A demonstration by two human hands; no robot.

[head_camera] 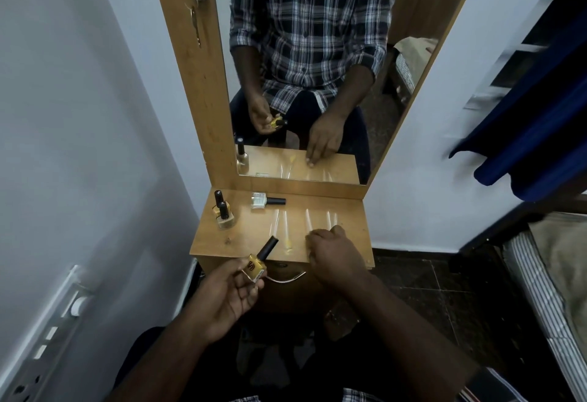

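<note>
The person is sitting at a small wooden dressing table (349, 211) with a tall mirror (317, 52) rising from its back edge.

The right hand (336, 255) is lying on the near right part of the top, wrist low and palm down. Its fingers are bending down to the wood beside a row of clear nail tips (308, 217). In the mirror they are looking nearly straight, pressing and closing around nothing.

The left hand (228, 296) is hovering in front of the table edge, palm turned up and to the right. Its thumb and fingers are pinching a yellow nail polish bottle (256, 268) by the glass body. The bottle is tilting, and its black cap (268, 247) is pointing up and away toward the table.

I am judging this bottle to be light, hard and smooth, so it is probably slipping easily and breaking if it is falling on the tiled floor. The best place to hold it is the flat sides of the body, leaving the long cap free for the other hand to twist off.

At the back left two gold bottles (226, 219) are standing close together, and a clear bottle (259, 200) is lying on its side near them. One yellow tip (288, 245) is lying near the front edge, between the two hands.
</note>
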